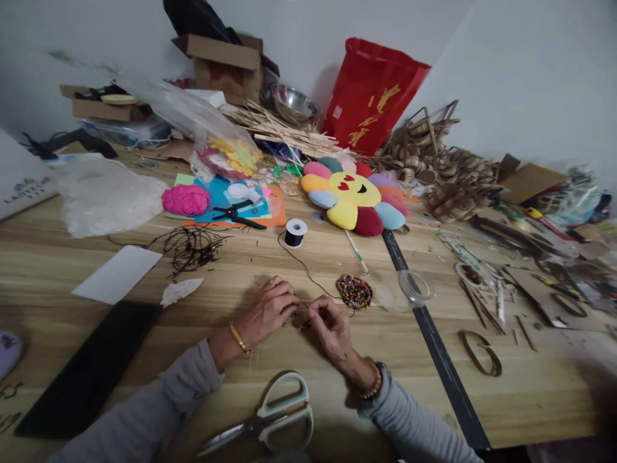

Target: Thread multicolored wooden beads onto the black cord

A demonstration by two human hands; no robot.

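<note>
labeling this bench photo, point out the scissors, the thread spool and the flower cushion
Scissors (288, 419): head view, on the lower handle near the pivot.
Thread spool (294, 237): head view, on the dark thread wound around it.
Flower cushion (355, 189): head view, on its yellow face.

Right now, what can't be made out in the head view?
All head view:
- What the left hand and right hand pinch, if anything: too small, partly behind fingers.
- Purple-marked item: cut off by left edge.
- Contents of the large cardboard box: behind its flaps and a black item.
- Plastic-wrapped clutter, far right: blurred.
</note>
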